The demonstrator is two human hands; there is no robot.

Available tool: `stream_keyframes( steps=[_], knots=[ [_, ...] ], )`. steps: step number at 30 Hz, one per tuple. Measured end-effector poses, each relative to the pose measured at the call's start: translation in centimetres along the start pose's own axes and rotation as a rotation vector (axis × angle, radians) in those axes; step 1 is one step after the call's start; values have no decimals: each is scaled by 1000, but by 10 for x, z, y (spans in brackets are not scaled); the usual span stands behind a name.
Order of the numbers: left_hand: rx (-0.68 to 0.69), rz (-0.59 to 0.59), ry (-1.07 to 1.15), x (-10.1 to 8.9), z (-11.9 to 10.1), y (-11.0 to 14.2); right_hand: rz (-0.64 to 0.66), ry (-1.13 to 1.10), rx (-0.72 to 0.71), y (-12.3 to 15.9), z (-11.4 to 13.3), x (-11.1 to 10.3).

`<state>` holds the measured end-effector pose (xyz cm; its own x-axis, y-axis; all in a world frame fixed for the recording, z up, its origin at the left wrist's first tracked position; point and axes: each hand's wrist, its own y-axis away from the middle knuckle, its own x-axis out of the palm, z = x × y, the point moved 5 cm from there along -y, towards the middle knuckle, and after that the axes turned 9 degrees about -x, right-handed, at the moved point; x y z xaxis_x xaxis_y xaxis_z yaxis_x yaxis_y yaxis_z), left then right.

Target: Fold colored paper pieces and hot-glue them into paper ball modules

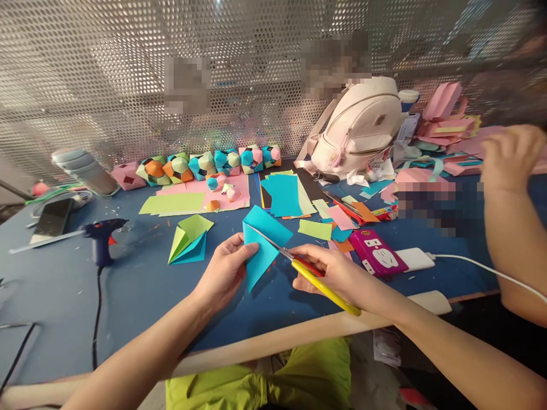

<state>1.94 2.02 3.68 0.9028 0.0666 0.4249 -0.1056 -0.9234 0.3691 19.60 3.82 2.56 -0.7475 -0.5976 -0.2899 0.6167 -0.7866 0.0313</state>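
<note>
My left hand point(228, 261) pinches the left edge of a folded sheet of blue paper point(261, 259), thumb on top. Through the handles of a pair of scissors point(322, 287), with yellow and red grips, my right hand point(331, 272) has its fingers closed. The blades lie across the blue paper, pointing up and left towards its upper left edge. Left of my hands, a folded green and blue paper piece point(190, 239) rests on the blue table point(149, 307). Behind the blue paper lies a stack of coloured sheets point(282, 195).
A hot glue gun point(100, 236) stands at left near a phone point(53, 217) and a bottle point(85, 171). Several folded paper balls point(203, 165) line the mesh wall. At right are a backpack point(356, 128), a purple power strip point(378, 253), paper scraps and another person's arm point(513, 228).
</note>
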Motion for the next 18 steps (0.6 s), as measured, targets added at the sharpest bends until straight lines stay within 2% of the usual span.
stream_keyframes(
  steps=[6, 13, 18],
  knots=[
    [-9, 16, -8, 1, 3, 0, -17, -16, 27, -2, 3, 2],
    [-29, 66, 1, 3, 4, 1, 6, 74, -29, -3, 1, 1],
    [-43, 97, 15, 3, 6, 0, 6, 50, -19, -4, 0, 2]
  ],
)
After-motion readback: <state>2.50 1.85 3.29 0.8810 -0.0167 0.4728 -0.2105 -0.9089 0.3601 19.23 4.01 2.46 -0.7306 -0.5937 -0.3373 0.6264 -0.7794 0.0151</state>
